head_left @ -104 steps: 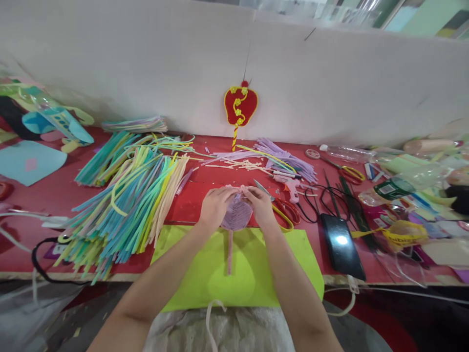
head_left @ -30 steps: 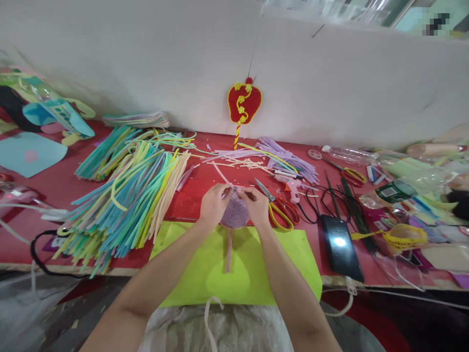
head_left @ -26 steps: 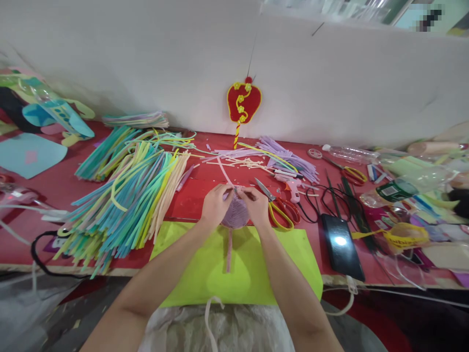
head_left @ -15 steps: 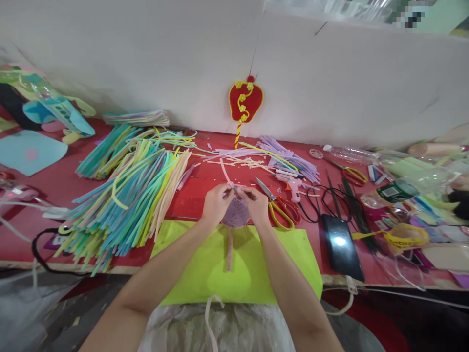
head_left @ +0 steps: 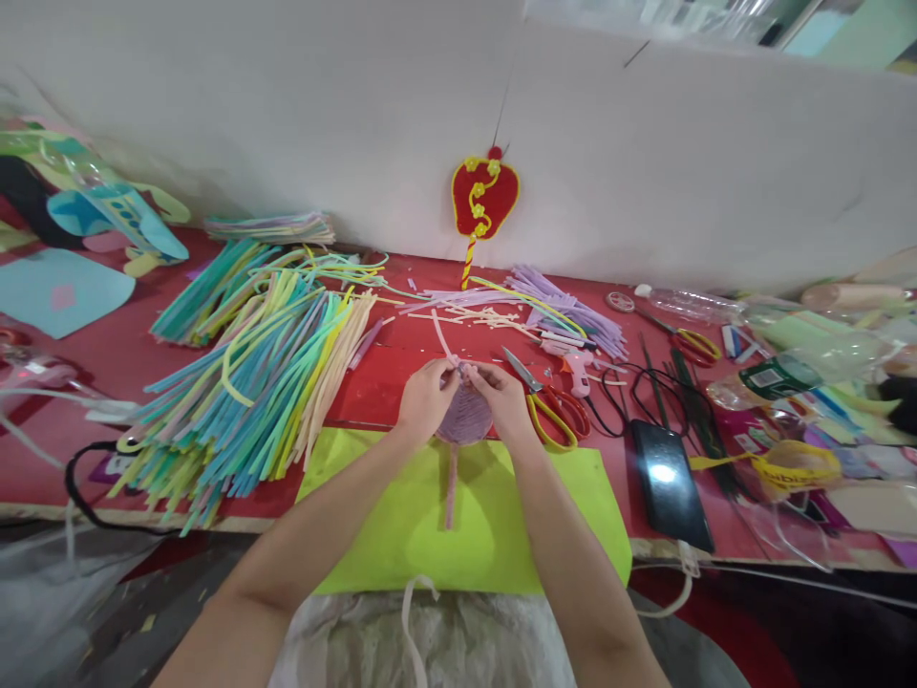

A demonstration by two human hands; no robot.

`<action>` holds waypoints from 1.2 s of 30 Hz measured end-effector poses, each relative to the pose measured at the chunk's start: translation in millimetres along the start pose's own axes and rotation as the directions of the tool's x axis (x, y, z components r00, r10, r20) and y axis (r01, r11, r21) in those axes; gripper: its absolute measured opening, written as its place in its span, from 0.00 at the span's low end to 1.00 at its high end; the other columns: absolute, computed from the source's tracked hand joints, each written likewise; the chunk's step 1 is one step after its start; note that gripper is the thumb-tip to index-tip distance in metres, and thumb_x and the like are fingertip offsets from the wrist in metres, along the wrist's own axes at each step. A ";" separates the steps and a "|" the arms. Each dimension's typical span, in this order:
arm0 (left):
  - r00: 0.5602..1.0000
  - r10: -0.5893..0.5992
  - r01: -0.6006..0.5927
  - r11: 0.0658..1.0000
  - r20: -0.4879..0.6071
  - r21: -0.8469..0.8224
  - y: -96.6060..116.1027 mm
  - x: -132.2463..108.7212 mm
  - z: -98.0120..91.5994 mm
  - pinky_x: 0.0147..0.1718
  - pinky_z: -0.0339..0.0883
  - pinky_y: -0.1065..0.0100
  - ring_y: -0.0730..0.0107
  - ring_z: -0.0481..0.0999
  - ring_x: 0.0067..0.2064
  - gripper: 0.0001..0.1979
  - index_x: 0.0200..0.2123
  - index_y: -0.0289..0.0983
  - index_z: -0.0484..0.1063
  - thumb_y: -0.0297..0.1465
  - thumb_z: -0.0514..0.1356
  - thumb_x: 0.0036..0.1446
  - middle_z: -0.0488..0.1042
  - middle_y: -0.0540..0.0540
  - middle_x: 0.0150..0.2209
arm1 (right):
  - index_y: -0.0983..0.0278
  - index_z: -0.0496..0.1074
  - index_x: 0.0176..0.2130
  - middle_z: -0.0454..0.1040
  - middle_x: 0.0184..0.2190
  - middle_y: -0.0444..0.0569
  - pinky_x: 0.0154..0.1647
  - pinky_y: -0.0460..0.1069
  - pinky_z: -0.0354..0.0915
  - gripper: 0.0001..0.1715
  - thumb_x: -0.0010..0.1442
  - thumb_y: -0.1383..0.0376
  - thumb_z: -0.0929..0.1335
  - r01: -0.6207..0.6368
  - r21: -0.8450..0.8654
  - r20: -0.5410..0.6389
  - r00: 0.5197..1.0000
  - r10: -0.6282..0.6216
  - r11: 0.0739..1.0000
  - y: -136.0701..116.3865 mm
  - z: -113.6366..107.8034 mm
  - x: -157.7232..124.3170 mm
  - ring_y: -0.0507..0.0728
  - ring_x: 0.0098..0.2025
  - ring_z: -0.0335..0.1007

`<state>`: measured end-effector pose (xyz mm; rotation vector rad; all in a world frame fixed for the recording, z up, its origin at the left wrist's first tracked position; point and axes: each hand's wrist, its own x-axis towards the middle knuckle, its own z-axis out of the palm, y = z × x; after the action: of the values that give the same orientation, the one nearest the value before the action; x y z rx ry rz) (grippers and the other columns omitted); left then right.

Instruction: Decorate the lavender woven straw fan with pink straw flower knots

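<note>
A purple fan-shaped piece [head_left: 464, 419] made of pipe cleaners lies in front of me, its pinkish stick handle [head_left: 451, 487] pointing toward me over a yellow-green sheet [head_left: 387, 535]. At its top edge, my left hand [head_left: 428, 392] pinches a pale pink pipe cleaner [head_left: 439, 334], whose free end sticks up and away. Close beside it, my right hand [head_left: 500, 390] has thumb and fingers pressed together at the same edge. Both sets of fingertips nearly meet there and hide the exact spot between them.
Yellow-and-red-handled scissors [head_left: 548, 411] and a pink glue gun [head_left: 577, 368] lie right of my hands. A black phone [head_left: 670, 483] sits farther right. Many coloured pipe cleaners [head_left: 258, 392] are heaped on the left. A red fan [head_left: 485, 199] with yellow flowers leans on the wall.
The view has shifted very slightly. My fingertips have moved a little at the fan's top edge, the two hands still pinching there; the fan stays in place.
</note>
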<state>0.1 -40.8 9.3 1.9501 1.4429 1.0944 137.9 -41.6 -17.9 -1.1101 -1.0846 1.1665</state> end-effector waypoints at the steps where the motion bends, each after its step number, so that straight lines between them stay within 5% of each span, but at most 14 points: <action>1: 1.000 -0.012 0.012 1.000 -0.005 -0.016 -0.3 -0.1 0.5 0.39 0.66 0.69 0.69 0.75 0.37 0.05 0.33 0.37 0.70 0.29 0.55 0.57 0.76 0.46 0.36 | 0.61 0.76 0.37 0.78 0.35 0.47 0.43 0.52 0.68 0.19 0.45 0.54 0.72 -0.018 0.027 -0.004 1.000 0.018 0.999 1.0 -0.1 0.2 0.55 0.36 0.73; 8: 0.996 0.081 -0.085 0.987 0.036 0.138 -3.2 -0.7 2.0 0.41 0.65 0.68 0.67 0.74 0.40 0.06 0.35 0.37 0.69 0.27 0.52 0.59 0.75 0.45 0.37 | 0.63 0.76 0.32 0.78 0.30 0.47 0.39 0.51 0.68 0.18 0.42 0.55 0.74 -0.067 0.057 -0.066 0.995 0.071 0.996 1.5 -0.6 1.1 0.54 0.32 0.72; 17: 0.922 0.281 -0.377 0.807 0.266 0.454 -9.7 4.4 -0.2 0.46 0.64 0.63 0.63 0.71 0.47 0.12 0.46 0.35 0.66 0.25 0.52 0.59 0.72 0.42 0.44 | 0.64 0.76 0.30 0.77 0.27 0.48 0.36 0.51 0.67 0.17 0.43 0.54 0.73 -0.050 -0.100 -0.070 0.997 0.043 0.994 0.8 -6.3 2.3 0.55 0.29 0.71; 21: 0.909 0.323 -0.415 0.765 0.264 0.493 -12.0 5.2 -3.2 0.45 0.64 0.62 0.62 0.72 0.45 0.11 0.45 0.35 0.67 0.26 0.53 0.59 0.73 0.43 0.43 | 0.63 0.76 0.30 0.77 0.26 0.47 0.35 0.52 0.67 0.16 0.43 0.55 0.72 -0.039 -0.155 -0.052 0.998 0.031 0.987 -0.6 -8.2 2.9 0.55 0.27 0.71; 28: 0.941 0.334 -0.327 0.872 0.044 0.363 -8.5 2.4 -3.7 0.43 0.64 0.65 0.66 0.72 0.42 0.09 0.42 0.37 0.69 0.29 0.53 0.59 0.74 0.45 0.41 | 0.64 0.76 0.29 0.77 0.27 0.48 0.36 0.51 0.67 0.16 0.43 0.54 0.72 -0.039 -0.154 -0.062 0.998 0.029 0.987 0.6 -6.2 3.8 0.54 0.28 0.71; 36: 0.906 0.404 -0.423 0.878 0.129 0.224 -17.5 3.3 -0.8 0.48 0.63 0.66 0.68 0.70 0.46 0.12 0.45 0.42 0.70 0.29 0.52 0.60 0.73 0.47 0.43 | 0.64 0.76 0.27 0.76 0.25 0.46 0.33 0.50 0.67 0.13 0.41 0.58 0.73 -0.046 -0.065 -0.042 0.998 0.043 0.997 -3.6 -5.0 3.3 0.53 0.26 0.69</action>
<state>-9.9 -31.9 -2.6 2.5371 1.1928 1.0311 143.6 -38.9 -14.8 -1.2095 -1.0778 1.1455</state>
